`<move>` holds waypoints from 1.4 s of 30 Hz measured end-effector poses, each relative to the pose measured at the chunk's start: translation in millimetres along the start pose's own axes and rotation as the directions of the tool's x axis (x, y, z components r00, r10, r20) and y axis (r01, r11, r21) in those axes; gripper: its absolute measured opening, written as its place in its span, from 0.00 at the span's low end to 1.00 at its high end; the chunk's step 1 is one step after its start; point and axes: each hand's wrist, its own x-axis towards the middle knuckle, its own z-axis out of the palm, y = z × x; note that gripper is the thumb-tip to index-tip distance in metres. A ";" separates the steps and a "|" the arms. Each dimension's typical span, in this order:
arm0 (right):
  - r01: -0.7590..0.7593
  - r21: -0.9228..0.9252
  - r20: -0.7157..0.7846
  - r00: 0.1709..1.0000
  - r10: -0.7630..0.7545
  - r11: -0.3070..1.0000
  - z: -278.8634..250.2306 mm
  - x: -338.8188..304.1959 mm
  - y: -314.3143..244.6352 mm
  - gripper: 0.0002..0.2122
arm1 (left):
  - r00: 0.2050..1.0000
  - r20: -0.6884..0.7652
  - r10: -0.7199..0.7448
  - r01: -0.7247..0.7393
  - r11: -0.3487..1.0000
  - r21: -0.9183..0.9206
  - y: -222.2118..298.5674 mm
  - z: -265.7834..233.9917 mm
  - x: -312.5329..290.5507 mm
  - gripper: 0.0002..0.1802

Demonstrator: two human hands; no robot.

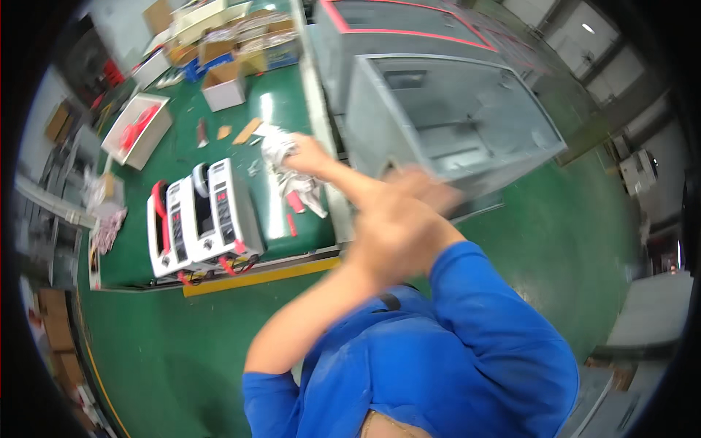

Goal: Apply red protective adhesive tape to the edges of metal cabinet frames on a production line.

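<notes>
My right arm reaches across to the left, and my right hand [305, 156] is closed on a crumpled white rag [281, 153] lying on the green workbench [270, 102]. My left hand [409, 208] passes over my right forearm, so the arms cross. Motion smears its fingers, and whether it holds anything does not show. Two white tape dispensers [204, 219] stand side by side at the bench's near edge, one with a red roll and one with a white roll. Small red pieces [293, 203] lie beside the rag.
Grey metal cabinets [394, 109] stand right of the bench, one edged in red. On the bench are a white bin [139, 128] with red material, a small open carton [223, 86], cardboard scraps [247, 131] and several filled boxes [270, 51] at the back.
</notes>
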 end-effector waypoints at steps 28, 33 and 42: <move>-0.188 0.293 -0.398 0.867 0.298 0.937 2.9 68.9 57.2 0.23 | 0.308 -0.601 -0.737 0.916 0.400 -0.021 0.6 -102.6 -347.7 0.11; -0.141 0.114 -0.001 0.990 0.142 0.983 76.6 -103.5 66.0 0.08 | -0.103 -0.808 -0.580 0.749 0.489 -0.447 -35.3 -194.6 -354.9 0.14; -0.394 0.126 0.302 0.889 0.343 0.911 60.6 -201.8 50.3 0.07 | 0.116 -0.812 -0.573 0.852 0.477 -0.215 -94.0 -175.0 -326.7 0.13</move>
